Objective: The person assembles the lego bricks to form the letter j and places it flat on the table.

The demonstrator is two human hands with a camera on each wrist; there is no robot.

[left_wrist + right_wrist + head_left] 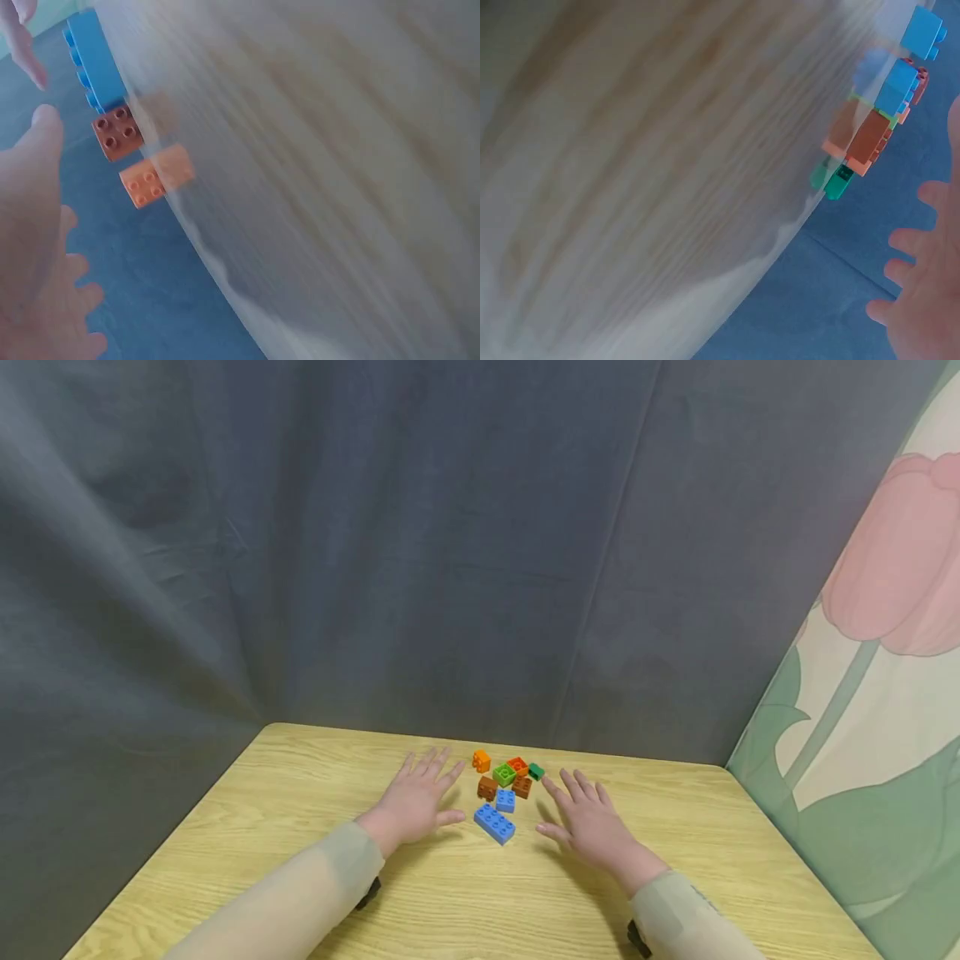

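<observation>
Between my two hands lies a loose group of toy building bricks. Nearest to me is a long blue brick [494, 823], with a small blue brick [506, 801] just behind it. Two brown bricks, a left one [487, 788] and a right one [522, 787], flank the group's middle. Farther back are a lime green brick [504, 774], a red-orange brick [517, 766], a dark green brick [536, 772] and an orange brick [481, 761]. My left hand [416, 797] spreads its fingers left of them, holding nothing. My right hand [588, 822], fingers likewise spread, is to their right, its index fingertip near the dark green brick.
The bricks are on a pale wooden table [300, 802] with rounded far corners. A dark grey-blue curtain [450, 568] hangs behind its back edge. Along the right side hangs a cloth [862, 693] printed with a pink tulip.
</observation>
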